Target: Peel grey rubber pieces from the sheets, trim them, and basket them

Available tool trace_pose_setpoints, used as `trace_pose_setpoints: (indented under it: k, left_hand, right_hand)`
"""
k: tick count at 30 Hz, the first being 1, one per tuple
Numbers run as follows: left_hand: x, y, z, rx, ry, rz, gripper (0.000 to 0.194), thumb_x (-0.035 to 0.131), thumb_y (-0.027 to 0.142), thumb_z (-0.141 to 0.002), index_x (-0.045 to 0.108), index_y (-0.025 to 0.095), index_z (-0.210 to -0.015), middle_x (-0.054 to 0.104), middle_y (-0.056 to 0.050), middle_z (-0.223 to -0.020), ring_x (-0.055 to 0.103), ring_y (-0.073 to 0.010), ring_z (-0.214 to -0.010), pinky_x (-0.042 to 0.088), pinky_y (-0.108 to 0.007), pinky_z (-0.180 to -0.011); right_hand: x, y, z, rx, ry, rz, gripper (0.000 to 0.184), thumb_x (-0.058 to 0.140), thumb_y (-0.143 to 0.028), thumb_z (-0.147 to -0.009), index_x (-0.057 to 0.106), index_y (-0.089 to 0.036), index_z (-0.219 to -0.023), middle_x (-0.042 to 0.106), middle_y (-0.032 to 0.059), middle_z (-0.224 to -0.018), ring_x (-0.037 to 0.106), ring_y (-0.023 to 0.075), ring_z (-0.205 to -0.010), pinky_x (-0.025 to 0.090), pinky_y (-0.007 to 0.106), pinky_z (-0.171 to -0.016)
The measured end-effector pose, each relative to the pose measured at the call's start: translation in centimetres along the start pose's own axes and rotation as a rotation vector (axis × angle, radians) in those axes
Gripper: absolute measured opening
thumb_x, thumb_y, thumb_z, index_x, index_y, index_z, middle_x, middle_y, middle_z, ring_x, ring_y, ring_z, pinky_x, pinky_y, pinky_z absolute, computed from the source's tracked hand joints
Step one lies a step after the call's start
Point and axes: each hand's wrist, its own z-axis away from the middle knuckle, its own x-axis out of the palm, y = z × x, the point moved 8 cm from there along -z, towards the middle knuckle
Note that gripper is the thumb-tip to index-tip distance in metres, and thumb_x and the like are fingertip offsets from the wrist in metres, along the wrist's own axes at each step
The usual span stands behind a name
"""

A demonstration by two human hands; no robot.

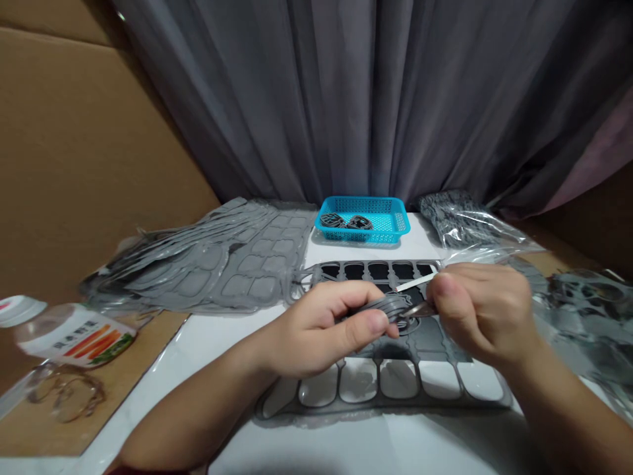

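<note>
Pinched between the thumb and fingers of my left hand (341,326) is a grey, layered cut-out piece (388,305) with looped outlines. My right hand (487,313) is closed in a fist around a small tool with a metal tip (419,310), which meets the piece's right side. A thin white strip (415,282) also sticks out leftward from this fist; whether it belongs to the tool I cannot tell. Beneath both hands lies a grey sheet with rounded openings (380,402), partly over a dark panel (378,272).
A blue basket (388,232) holds a few dark cut-outs (346,222) at the back. Stacked grey sheets (212,257) spread to the left. Plastic-wrapped pieces (459,218) and grey scraps (588,310) lie right. Near left are a bottle (74,333) and eyeglasses (66,392).
</note>
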Motion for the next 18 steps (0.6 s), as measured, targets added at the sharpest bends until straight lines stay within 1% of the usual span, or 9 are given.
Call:
trace_pose_setpoints:
  k: [2,5,7,8,10,12,15,18]
  left_hand:
    - [0.0,-0.1,0.0,-0.010,-0.012,0.013,0.025,0.049,0.032,-0.091,0.061,0.011,-0.083,0.042,0.004,-0.060,0.034,-0.0059,-0.051,0.027,-0.017,-0.045]
    - [0.0,-0.6,-0.2,-0.036,-0.024,0.029,0.026,0.049,0.034,-0.091,0.060,0.011,-0.084,0.041,0.004,-0.059,0.033,-0.0060,-0.051,0.026,-0.017,-0.045]
    - [0.0,-1.0,-0.5,-0.060,-0.024,0.037,0.028,0.048,0.035,-0.091,0.060,0.011,-0.084,0.042,0.003,-0.060,0.035,-0.0068,-0.052,0.028,-0.018,-0.046]
    - [0.0,-1.2,-0.6,-0.073,-0.025,0.041,0.029,0.047,0.035,-0.091,0.060,0.011,-0.084,0.044,0.003,-0.061,0.037,-0.0073,-0.053,0.029,-0.018,-0.047]
    - [0.0,-1.6,-0.8,-0.102,-0.035,0.056,0.028,0.046,0.034,-0.091,0.060,0.011,-0.084,0.045,0.002,-0.062,0.040,-0.0081,-0.056,0.031,-0.018,-0.049]
    - [0.1,-1.8,-0.9,-0.123,-0.051,0.066,0.027,0.047,0.034,-0.090,0.060,0.011,-0.086,0.045,0.002,-0.062,0.039,-0.0081,-0.055,0.030,-0.019,-0.049]
    - [-0.1,-1.7,-0.8,-0.122,-0.050,0.038,0.025,0.050,0.034,-0.088,0.060,0.012,-0.088,0.044,0.003,-0.062,0.035,-0.0075,-0.054,0.029,-0.019,-0.048]
    - [-0.3,-1.4,-0.7,-0.102,-0.019,-0.001,0.022,0.051,0.032,-0.088,0.060,0.012,-0.086,0.044,0.003,-0.061,0.036,-0.0072,-0.053,0.030,-0.018,-0.047]
  right_hand:
    - [0.0,0.9,0.1,0.087,0.018,-0.115,0.045,0.033,-0.020,-0.093,0.048,-0.017,-0.051,0.045,-0.0012,-0.042,0.040,0.0081,-0.038,0.029,0.024,-0.042]
    - [0.7,3.0,0.4,0.294,0.031,-0.327,0.051,0.029,-0.030,-0.097,0.048,-0.017,-0.051,0.044,-0.0020,-0.042,0.040,0.0072,-0.038,0.029,0.023,-0.041]
    - [1.8,4.1,0.7,0.399,-0.021,-0.440,0.056,0.022,-0.039,-0.098,0.042,-0.017,-0.050,0.039,-0.0028,-0.043,0.036,0.0073,-0.040,0.027,0.022,-0.040]
    - [2.3,4.3,0.7,0.419,-0.063,-0.469,0.058,0.019,-0.042,-0.098,0.039,-0.018,-0.049,0.036,-0.0031,-0.044,0.035,0.0074,-0.040,0.026,0.022,-0.039]
    - [3.0,4.1,0.7,0.382,-0.151,-0.450,0.057,0.019,-0.045,-0.097,0.036,-0.018,-0.050,0.034,-0.0037,-0.045,0.034,0.0074,-0.041,0.026,0.022,-0.041]
    - [3.1,3.5,0.5,0.277,-0.210,-0.348,0.053,0.026,-0.039,-0.097,0.039,-0.017,-0.050,0.037,-0.0036,-0.045,0.035,0.0072,-0.042,0.027,0.023,-0.043]
    - [2.5,2.4,0.2,0.109,-0.221,-0.150,0.050,0.032,-0.027,-0.094,0.046,-0.016,-0.048,0.041,-0.0023,-0.043,0.037,0.0075,-0.041,0.026,0.024,-0.045]
    - [2.2,2.2,0.1,0.057,-0.215,-0.051,0.048,0.035,-0.024,-0.092,0.050,-0.016,-0.048,0.044,-0.0016,-0.041,0.038,0.0077,-0.039,0.025,0.024,-0.045]
